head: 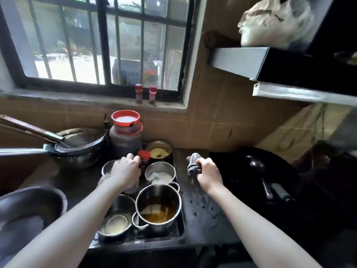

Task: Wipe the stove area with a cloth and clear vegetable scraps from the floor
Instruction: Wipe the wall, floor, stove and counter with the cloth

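The right hand (207,173) has its grip closed tight round a bunched grey striped cloth (193,165). It holds the cloth just above the dark surface (204,225), between a black tray (146,241) of steel pots on the left and a black wok (237,176) on the right. Small green scraps (195,214) dot the surface nearer than the cloth. The left hand (125,169) reaches into the tray, its grip curled round a small red-capped bottle (144,155) at the far side, beside a steel bowl of white powder (160,176).
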`<state>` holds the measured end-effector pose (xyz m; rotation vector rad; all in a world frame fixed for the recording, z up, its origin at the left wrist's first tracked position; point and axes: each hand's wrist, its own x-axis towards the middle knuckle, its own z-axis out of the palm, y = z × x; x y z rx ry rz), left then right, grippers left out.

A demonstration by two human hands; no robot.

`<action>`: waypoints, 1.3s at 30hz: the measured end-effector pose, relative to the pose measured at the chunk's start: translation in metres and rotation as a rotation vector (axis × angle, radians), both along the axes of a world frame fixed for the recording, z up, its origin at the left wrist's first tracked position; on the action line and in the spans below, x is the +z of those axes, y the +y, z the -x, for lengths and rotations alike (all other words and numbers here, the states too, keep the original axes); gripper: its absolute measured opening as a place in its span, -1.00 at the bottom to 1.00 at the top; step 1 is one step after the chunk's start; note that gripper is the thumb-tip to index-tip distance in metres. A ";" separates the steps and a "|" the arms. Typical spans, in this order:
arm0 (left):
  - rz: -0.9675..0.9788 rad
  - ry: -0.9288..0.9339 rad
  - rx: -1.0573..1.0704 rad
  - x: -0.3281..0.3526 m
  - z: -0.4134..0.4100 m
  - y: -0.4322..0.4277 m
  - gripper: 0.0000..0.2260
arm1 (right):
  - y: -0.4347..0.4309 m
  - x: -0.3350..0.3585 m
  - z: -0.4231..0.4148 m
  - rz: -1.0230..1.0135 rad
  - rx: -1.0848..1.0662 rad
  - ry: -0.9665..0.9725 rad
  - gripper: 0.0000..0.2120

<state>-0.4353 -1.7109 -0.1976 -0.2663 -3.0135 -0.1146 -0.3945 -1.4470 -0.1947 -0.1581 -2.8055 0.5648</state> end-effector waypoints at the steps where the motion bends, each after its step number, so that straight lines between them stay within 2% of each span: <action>1: -0.006 0.005 -0.028 0.000 0.003 0.022 -0.73 | 0.019 0.002 -0.001 -0.004 -0.019 0.007 -0.66; 9: -0.015 0.051 -0.172 0.006 0.030 0.131 -0.72 | 0.122 0.019 -0.008 0.027 -0.145 0.066 -0.71; 21: 0.010 0.080 -0.385 0.024 0.080 0.208 -0.75 | 0.178 0.009 -0.003 0.063 -0.299 0.090 -0.72; 30: 0.004 0.067 -0.376 0.028 0.101 0.259 -0.73 | 0.227 0.008 0.018 0.075 -0.298 0.105 -0.72; 39: -0.005 0.028 -0.233 0.021 0.090 0.357 -0.75 | 0.328 0.012 0.045 0.017 -0.144 0.063 -0.65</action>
